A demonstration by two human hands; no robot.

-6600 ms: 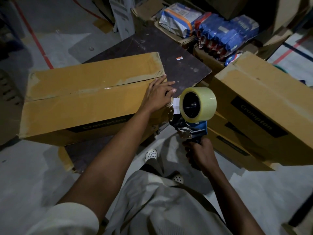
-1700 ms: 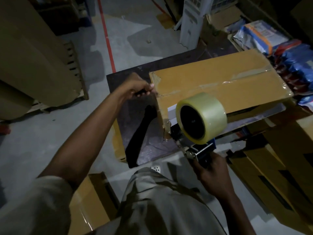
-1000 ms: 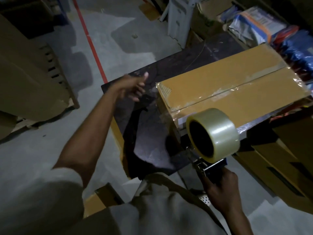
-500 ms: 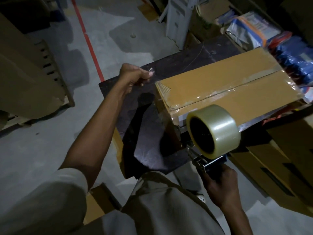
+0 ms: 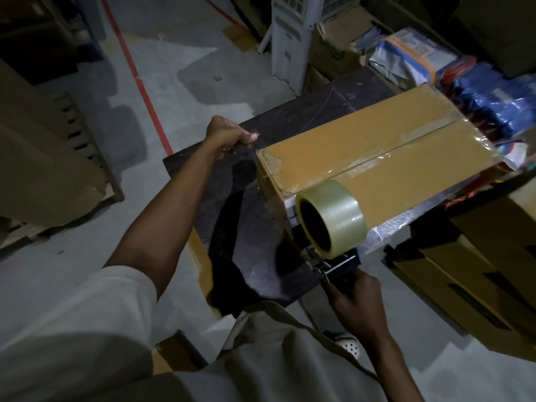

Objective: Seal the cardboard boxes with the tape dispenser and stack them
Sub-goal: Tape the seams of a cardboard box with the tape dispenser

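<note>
Head view: box (image 5: 377,158) lies centre-right on a dark board (image 5: 240,227), top seam taped. Right hand (image 5: 358,307) is closed round the tape dispenser (image 5: 330,219) at the box's near end. Left hand (image 5: 229,137), fingers curled, seems to pinch a loose tape end; uncertain. Judged step: finishing the end seal. Next: press tape down, tear it off.

Red floor line (image 5: 139,82); blue packets (image 5: 493,105); white appliance (image 5: 291,39); dark board (image 5: 240,227).
</note>
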